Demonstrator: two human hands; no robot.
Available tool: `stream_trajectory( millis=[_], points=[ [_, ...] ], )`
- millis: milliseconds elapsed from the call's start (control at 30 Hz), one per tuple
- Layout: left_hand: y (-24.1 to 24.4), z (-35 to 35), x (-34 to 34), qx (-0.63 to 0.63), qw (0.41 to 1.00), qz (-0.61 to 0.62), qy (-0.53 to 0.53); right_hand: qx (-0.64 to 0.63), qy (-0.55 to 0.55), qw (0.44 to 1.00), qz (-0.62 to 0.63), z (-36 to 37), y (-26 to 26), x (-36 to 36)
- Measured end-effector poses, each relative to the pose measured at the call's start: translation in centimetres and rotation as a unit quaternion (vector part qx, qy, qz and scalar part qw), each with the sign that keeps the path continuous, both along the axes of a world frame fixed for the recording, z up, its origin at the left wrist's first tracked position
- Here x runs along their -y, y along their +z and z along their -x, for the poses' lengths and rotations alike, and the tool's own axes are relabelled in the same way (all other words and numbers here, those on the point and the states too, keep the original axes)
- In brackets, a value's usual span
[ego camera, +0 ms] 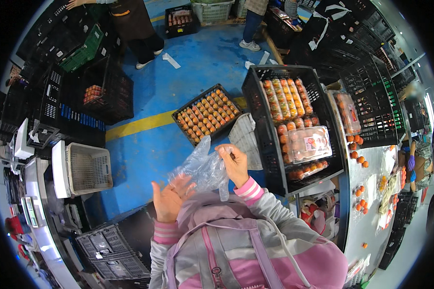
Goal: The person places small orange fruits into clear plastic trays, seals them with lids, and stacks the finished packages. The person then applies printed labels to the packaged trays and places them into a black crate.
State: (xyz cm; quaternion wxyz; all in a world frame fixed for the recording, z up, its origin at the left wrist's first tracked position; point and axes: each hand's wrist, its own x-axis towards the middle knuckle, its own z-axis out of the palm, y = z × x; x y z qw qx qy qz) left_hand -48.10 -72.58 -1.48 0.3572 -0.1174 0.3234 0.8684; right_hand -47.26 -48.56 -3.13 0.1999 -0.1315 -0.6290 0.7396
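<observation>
A clear disposable plastic glove [205, 169] hangs spread in front of my chest. At its upper right edge, my right hand [235, 162] pinches the film between thumb and fingers. My left hand [169, 202] is held palm up with its fingers apart. Its fingertips show through or against the glove's lower left side; whether they are inside the opening cannot be told. Beyond the glove, a black crate [207, 112] of orange-red tomatoes in rows lies on the blue floor.
At right stands a large black crate [266, 159] with clear packs of tomatoes [285, 99]. Loose tomatoes [361, 206] lie on a metal table [358, 231] beyond. A whitish plastic basket [106, 159] and stacked black crates [112, 86] are at left. Other people [139, 32] stand ahead.
</observation>
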Motion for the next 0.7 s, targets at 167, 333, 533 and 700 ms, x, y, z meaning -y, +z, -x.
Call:
stream_trajectory(
  millis=[167, 333, 533, 700],
  points=[
    [-1.6, 8.3, 4.4, -0.247, 0.883, 0.4, -0.013, -0.017, -0.016, 1.0, -0.019, 4.4, 0.8, 4.2],
    [1.9, 11.7, -0.5, -0.12, 0.987, 0.106, 0.032, -0.041, -0.054, 0.996, 0.053, 4.4, 1.2, 3.7],
    [-1.9, 16.0, -3.4, -0.238, 0.936, 0.218, -0.139, 0.085, -0.301, 0.923, -0.226, 0.3, 5.0, -1.6],
    [-2.8, 15.3, -8.0, -0.326, 0.882, 0.298, -0.164, 0.008, -0.482, 0.808, -0.339, -2.6, 8.2, -5.8]
  ],
)
